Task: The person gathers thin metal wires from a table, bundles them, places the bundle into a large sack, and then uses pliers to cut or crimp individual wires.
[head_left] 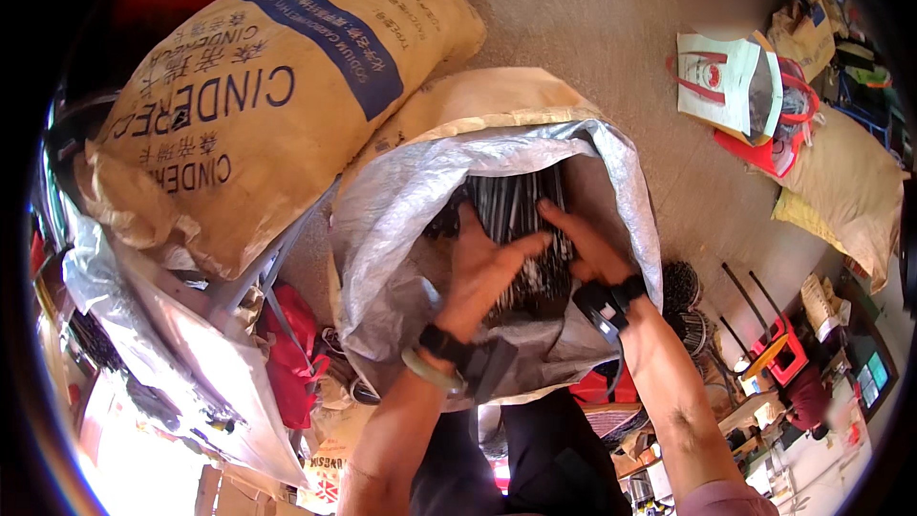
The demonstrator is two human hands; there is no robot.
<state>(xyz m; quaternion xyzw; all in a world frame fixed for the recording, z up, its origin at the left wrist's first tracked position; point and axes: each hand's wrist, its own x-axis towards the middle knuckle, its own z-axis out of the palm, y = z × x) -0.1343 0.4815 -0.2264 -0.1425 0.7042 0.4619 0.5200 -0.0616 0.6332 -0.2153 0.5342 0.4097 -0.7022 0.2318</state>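
Observation:
Both my hands reach down into an open sack with a silvery lining and a tan paper outside. Between them stands a thick bundle of thin, dark, shiny rods, whose exact kind I cannot make out. My left hand presses on the bundle's near left side, its thumb lying across the front. From the right, the fingers of my right hand curl against the same bundle. The lower ends of the rods look blurred. Dark bands with small devices circle both wrists, and a pale bangle sits on the left one.
A large full tan sack with a blue stripe lies at the left. White and red carrier bags and another filled sack are at the far right. A red stool stands right, near another person.

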